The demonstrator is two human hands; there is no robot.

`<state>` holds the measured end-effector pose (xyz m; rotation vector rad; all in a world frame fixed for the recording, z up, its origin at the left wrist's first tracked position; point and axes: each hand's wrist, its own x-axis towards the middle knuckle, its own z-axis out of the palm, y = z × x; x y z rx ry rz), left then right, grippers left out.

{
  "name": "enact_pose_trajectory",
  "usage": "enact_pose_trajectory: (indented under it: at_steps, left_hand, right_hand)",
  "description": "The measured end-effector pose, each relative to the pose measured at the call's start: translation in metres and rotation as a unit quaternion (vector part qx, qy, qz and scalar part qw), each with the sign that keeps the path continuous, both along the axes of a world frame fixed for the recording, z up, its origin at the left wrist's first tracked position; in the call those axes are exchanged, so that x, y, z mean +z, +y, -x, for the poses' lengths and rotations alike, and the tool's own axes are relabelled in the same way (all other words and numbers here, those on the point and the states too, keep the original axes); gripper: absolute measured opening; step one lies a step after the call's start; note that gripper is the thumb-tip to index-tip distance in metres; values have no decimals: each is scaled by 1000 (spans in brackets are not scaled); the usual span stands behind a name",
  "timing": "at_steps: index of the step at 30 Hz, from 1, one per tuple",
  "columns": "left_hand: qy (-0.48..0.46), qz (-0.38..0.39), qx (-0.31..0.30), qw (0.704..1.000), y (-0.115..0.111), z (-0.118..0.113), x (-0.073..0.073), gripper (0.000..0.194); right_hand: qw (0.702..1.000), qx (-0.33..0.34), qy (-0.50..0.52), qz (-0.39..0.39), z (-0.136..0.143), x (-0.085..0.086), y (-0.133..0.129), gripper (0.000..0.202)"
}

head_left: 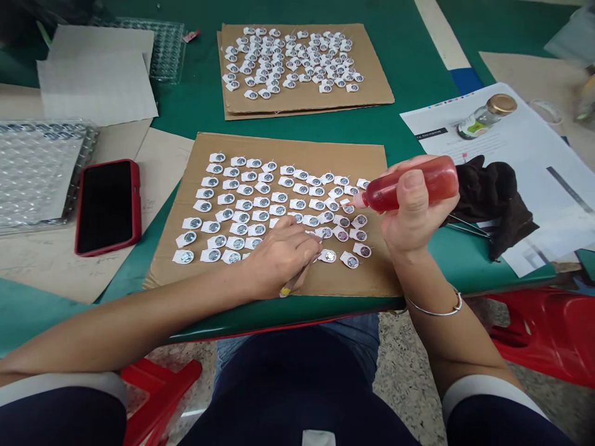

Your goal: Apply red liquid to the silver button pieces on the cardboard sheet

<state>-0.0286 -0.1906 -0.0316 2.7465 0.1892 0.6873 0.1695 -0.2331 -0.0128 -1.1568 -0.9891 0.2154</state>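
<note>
My right hand [409, 217] is wrapped round a red squeeze bottle [421, 184], tilted so its pale nozzle points down and left. The nozzle tip is over the right-hand columns of small round silver pieces on white tabs [326, 255]; whether it touches one, I cannot tell. These pieces lie in rows on a brown cardboard sheet [279, 147]. My left hand [281, 254] rests on the sheet's lower middle, fingers closed on a slim tool with a yellow mark [292, 285]. The tool's exact kind is unclear. Some pieces are hidden under that hand.
More cardboard [376, 87] with similar pieces lies at the back. On the left are a red-cased phone [108, 207] and bubble wrap [37, 167]. To the right are a glass jar [488, 116], printed paper [534, 148] and black cloth [493, 192] beside thin metal prongs.
</note>
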Motion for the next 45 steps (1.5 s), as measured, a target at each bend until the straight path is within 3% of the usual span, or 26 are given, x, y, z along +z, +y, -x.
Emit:
enact_pose_trajectory:
  at_steps: [7,13,18,45]
  left_hand:
    - [3,-49,-18,999,-2,-4,4,14]
    - [-2,-165,-9,986,-14,-9,6,21]
    - [11,-210,-10,978,-21,-8,6,17]
    - [-2,-214,-11,977,-20,-8,7,15]
  right_hand:
    - [999,22,-10,47,6,2,-3,30]
    - [983,30,-127,130,6,-7,-5,31]
    - [966,13,-205,156,7,-7,-5,30]
    - [964,16,-213,156,10,-9,-2,27]
